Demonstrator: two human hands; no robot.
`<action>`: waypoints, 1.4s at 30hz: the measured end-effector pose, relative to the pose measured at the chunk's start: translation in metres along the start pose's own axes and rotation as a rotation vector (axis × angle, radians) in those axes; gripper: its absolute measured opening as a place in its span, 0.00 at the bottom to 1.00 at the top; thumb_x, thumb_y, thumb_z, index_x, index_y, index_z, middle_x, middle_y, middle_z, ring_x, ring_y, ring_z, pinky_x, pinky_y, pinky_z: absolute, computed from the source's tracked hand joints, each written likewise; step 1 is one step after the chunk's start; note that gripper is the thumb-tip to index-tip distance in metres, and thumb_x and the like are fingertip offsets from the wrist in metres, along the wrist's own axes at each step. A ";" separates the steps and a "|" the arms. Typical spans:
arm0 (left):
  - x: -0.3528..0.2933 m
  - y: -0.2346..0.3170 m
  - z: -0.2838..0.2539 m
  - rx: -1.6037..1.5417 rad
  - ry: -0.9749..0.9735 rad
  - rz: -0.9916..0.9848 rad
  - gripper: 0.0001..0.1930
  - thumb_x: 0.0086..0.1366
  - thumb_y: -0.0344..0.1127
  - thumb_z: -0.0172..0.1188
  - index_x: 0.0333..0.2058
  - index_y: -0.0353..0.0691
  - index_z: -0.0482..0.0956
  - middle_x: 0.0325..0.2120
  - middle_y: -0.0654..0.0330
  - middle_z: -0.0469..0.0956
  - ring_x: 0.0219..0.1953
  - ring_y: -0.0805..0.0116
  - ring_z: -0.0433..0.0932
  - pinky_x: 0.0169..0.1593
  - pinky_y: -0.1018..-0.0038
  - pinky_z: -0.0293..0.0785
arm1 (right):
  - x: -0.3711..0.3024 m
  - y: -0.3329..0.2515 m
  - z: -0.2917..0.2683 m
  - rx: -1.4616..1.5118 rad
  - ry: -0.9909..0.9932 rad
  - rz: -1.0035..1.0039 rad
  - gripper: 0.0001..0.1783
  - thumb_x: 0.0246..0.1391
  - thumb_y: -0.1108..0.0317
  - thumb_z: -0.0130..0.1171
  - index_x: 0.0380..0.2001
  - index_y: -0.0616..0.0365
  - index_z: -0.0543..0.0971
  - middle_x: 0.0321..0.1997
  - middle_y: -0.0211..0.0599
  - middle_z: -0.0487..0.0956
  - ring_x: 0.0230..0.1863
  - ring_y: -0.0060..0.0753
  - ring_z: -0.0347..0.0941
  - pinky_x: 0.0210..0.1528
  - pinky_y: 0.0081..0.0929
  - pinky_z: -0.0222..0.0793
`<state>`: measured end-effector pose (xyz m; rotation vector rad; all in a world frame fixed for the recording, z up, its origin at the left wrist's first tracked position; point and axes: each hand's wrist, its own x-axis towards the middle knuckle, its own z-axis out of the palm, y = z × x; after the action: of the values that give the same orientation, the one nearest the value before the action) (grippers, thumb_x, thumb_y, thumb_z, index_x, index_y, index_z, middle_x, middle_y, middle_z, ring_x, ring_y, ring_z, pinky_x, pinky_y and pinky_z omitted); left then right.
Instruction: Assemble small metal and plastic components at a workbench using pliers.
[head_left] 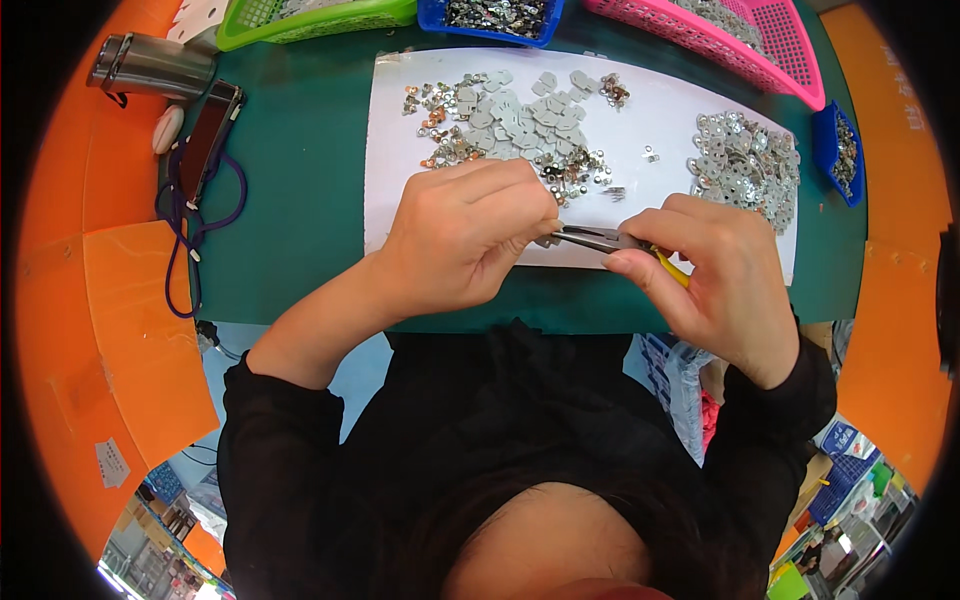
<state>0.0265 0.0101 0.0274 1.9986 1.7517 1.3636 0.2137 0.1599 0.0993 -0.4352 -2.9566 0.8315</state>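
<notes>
My right hand (710, 270) is wrapped round a pair of pliers (592, 237) with yellow handles, their jaws pointing left. My left hand (470, 235) is closed in a pinch at the tips of the jaws, on a small grey metal piece (547, 240) mostly hidden by the fingers. Beyond the hands, flat grey metal plates (525, 125) lie heaped on a white sheet (640, 110), with small shiny and copper-coloured parts (435, 115) round them. On the sheet's right side is a pile of round-holed silver metal pieces (745, 165).
Along the far edge stand a green basket (320, 28), a blue tray (490, 35) and a pink basket (720, 55), all holding metal parts. A small blue bin (840, 155) sits at the right edge. At left are a steel flask (155, 65) and a phone (208, 140) with a purple cord.
</notes>
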 end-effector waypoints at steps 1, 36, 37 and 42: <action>0.001 0.001 -0.001 -0.001 -0.001 0.000 0.05 0.54 0.24 0.62 0.28 0.40 0.75 0.22 0.60 0.74 0.24 0.60 0.75 0.25 0.69 0.70 | 0.001 -0.001 -0.002 -0.030 -0.010 -0.014 0.11 0.49 0.63 0.67 0.29 0.60 0.82 0.23 0.41 0.77 0.25 0.45 0.74 0.26 0.33 0.65; -0.050 -0.013 -0.029 -0.582 0.321 -0.635 0.08 0.67 0.32 0.60 0.32 0.32 0.78 0.28 0.59 0.80 0.26 0.74 0.76 0.31 0.77 0.71 | 0.022 0.015 0.095 -0.201 0.459 -0.190 0.21 0.29 0.73 0.69 0.35 0.48 0.82 0.26 0.28 0.70 0.30 0.36 0.67 0.32 0.33 0.59; -0.050 -0.014 -0.026 -0.821 0.473 -0.717 0.08 0.68 0.33 0.58 0.33 0.33 0.78 0.28 0.58 0.80 0.27 0.73 0.76 0.31 0.77 0.71 | 0.029 0.013 0.099 -0.199 0.458 -0.195 0.21 0.29 0.73 0.69 0.35 0.48 0.82 0.26 0.28 0.70 0.30 0.36 0.67 0.32 0.33 0.59; -0.058 -0.017 -0.021 -0.881 0.528 -0.665 0.09 0.71 0.35 0.56 0.34 0.34 0.77 0.28 0.57 0.80 0.27 0.73 0.76 0.32 0.77 0.71 | 0.046 0.003 0.108 -0.212 0.499 -0.254 0.20 0.30 0.73 0.68 0.34 0.47 0.82 0.27 0.27 0.69 0.31 0.34 0.68 0.33 0.32 0.59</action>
<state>0.0050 -0.0434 -0.0016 0.5711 1.3500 1.9703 0.1586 0.1208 0.0034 -0.2234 -2.5607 0.3214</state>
